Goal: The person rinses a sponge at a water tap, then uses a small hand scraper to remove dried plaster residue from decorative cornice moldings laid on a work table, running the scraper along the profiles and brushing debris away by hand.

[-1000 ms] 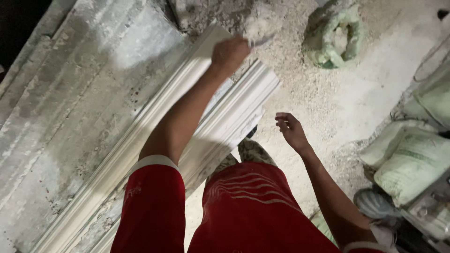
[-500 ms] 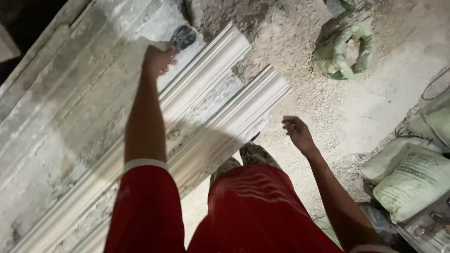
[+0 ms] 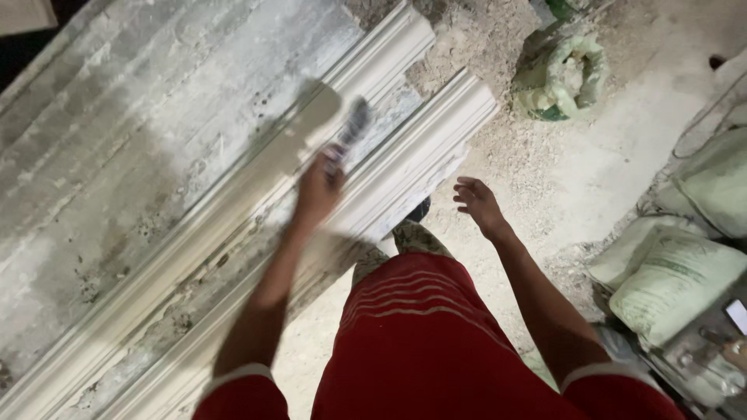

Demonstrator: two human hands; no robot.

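My left hand (image 3: 317,189) grips a brush (image 3: 354,128) with dark bristles, blurred by motion, just above a long white plaster cornice moulding (image 3: 194,241) lying on a grey, stained workbench (image 3: 117,140). A second moulding (image 3: 424,159) lies parallel on the near side, its end by my knee. My right hand (image 3: 478,206) hangs free over the dusty floor, fingers spread, holding nothing. I wear red shorts and red sleeves.
A green bag (image 3: 562,79) filled with pale lumps sits on the floor at the top right. Several pale filled sacks (image 3: 673,276) are stacked along the right edge. A phone (image 3: 736,315) lies at the far right. The floor (image 3: 591,171) is covered in white dust.
My left hand has swung with the brush from the far end of the mouldings leftward, then back towards me along the upper moulding. My right hand stays roughly in place.
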